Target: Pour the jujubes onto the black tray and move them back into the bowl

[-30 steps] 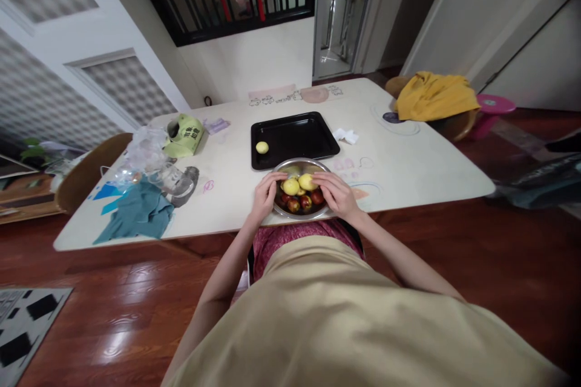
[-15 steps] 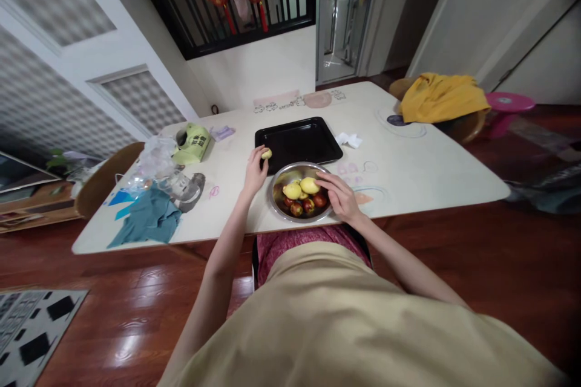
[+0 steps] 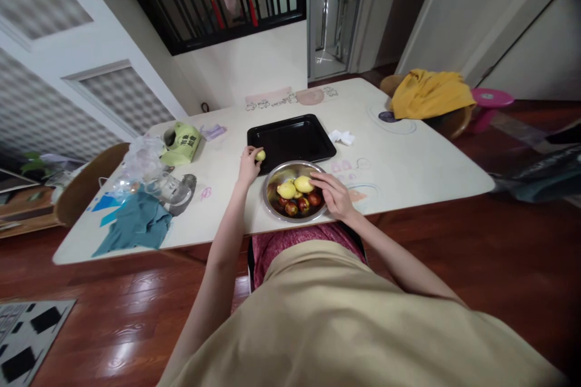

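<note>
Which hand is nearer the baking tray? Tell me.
Left. The left hand pinches a yellow fruit at the left edge of the baking tray; the right hand is farther, at the right rim of the metal bowl.

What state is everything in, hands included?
Left hand: closed on a yellow fruit
Yellow fruit: held at the tray's left end
Right hand: open, at the bowl's right rim
Metal bowl: upright, holding yellow fruits and dark red fruits
Black tray: flat, face up
White tissue: crumpled
Teal cloth: rumpled
Yellow cloth: draped over a wooden chair
</note>
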`<move>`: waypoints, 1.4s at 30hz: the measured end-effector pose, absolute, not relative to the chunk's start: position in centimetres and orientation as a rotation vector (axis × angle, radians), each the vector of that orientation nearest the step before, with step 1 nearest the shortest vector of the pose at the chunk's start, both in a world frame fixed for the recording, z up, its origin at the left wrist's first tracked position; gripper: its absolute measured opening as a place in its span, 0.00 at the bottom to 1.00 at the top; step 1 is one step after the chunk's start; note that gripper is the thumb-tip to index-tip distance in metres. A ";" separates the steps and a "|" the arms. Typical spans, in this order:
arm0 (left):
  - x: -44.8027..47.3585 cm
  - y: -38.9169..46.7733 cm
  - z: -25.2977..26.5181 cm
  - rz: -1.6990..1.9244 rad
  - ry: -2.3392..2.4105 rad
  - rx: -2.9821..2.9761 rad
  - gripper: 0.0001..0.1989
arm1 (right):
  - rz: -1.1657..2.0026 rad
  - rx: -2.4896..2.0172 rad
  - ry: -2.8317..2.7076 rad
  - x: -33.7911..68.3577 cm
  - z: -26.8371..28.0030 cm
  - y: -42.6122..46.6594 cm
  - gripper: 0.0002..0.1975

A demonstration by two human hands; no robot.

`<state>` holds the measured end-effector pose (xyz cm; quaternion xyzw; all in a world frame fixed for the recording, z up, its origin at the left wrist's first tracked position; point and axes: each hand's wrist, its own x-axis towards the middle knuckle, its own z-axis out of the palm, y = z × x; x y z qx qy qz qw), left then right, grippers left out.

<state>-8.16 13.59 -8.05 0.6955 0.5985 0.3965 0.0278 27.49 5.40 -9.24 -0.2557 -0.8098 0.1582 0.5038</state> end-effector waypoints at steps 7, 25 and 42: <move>-8.3 14.8 -7.4 1.097 1.940 2.224 0.21 | 0.357 -0.615 -1.953 27.6 -9.4 5.5 0.27; -0.2 1.3 0.7 1.447 1.383 2.286 0.24 | 0.361 -0.611 -1.954 27.3 -9.1 5.4 0.27; 4.7 -0.7 -2.5 0.915 1.403 2.506 0.25 | 0.252 -0.507 -1.976 27.3 -9.4 5.7 0.25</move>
